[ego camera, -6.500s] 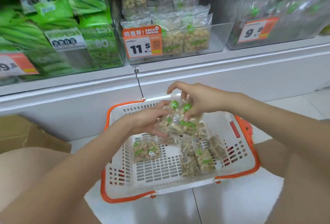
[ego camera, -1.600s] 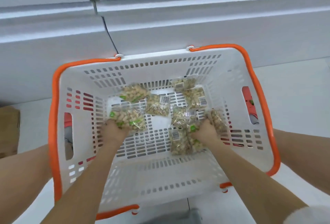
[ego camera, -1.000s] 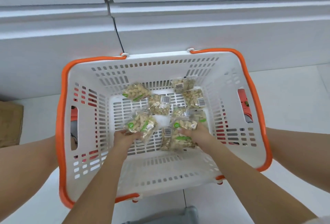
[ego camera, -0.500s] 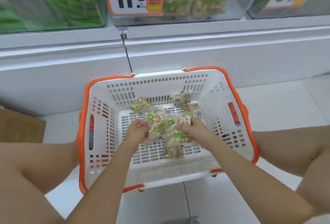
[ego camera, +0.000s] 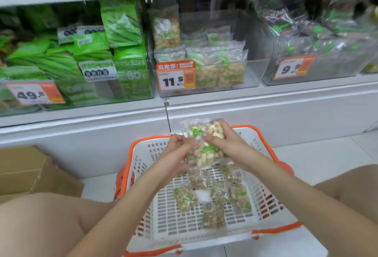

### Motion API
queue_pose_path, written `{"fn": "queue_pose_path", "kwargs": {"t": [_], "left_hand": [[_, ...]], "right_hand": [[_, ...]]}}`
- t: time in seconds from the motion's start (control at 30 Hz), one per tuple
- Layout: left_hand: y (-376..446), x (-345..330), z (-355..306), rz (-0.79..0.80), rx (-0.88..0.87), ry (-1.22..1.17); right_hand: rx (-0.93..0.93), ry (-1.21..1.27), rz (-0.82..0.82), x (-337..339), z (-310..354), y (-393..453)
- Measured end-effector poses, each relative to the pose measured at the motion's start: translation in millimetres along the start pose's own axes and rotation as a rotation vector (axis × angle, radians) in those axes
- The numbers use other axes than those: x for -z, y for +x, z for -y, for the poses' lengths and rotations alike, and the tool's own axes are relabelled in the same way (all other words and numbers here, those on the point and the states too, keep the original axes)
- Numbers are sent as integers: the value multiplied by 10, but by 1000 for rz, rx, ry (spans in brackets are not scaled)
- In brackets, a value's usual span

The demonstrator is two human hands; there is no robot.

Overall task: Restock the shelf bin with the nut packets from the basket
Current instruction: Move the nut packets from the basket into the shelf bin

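Loose nut packets (ego camera: 212,199) lie on the basket (ego camera: 263,201) floor. Above its far rim, the left hand (ego camera: 178,152) and right hand (ego camera: 227,144) together grip a bunch of packets (ego camera: 204,146) (held clear of the basket). Beyond, the shelf bin (ego camera: 255,72) stands part-filled, open room at its right.

head-worn view, forward-down, close over basket (ego camera: 204,234)

I saw both hands, left hand (ego camera: 177,150) and right hand (ego camera: 224,144), gripping nut packets (ego camera: 204,144) above the basket's (ego camera: 263,195) far rim.
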State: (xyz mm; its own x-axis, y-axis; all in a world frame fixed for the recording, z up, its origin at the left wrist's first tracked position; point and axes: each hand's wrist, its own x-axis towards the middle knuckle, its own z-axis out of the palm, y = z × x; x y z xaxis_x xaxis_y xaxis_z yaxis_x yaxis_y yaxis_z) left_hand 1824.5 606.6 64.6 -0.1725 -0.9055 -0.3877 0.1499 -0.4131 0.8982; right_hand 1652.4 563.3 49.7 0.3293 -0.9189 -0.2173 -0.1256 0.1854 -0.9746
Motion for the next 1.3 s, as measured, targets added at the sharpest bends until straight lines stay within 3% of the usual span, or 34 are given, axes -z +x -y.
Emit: {"fn": "queue_pose_path", "kwargs": {"t": [0.13, 0.33, 0.43, 0.5, 0.67, 0.9, 1.03, 1.13, 1.3], "left_hand": [[62, -40, -361, -73, -129, 326], [211, 36, -904, -56, -247, 326], [305, 146, -1050, -23, -285, 243], [402, 161, -1078, 10, -293, 218], [624, 153, -1093, 71, -282, 171], [683, 235, -1143, -10, -332, 153], [609, 221, -1269, -86, -282, 346], [596, 311, -1414, -165, -205, 464], [669, 424, -1406, -286, -317, 571]], "right_hand": [[173, 75, -31, -127, 374, 95], [327, -111, -40, -9, 881, 257], [479, -239, 169, 148, 1048, 319], [497, -306, 262, 197, 1066, 421], [466, -258, 237, 220, 1068, 666], [478, -240, 299, 188, 1121, 849], [502, -224, 239, 213, 1152, 859], [520, -146, 99, 351, 1296, 863], [657, -269, -59, 519, 1784, 1188]]}}
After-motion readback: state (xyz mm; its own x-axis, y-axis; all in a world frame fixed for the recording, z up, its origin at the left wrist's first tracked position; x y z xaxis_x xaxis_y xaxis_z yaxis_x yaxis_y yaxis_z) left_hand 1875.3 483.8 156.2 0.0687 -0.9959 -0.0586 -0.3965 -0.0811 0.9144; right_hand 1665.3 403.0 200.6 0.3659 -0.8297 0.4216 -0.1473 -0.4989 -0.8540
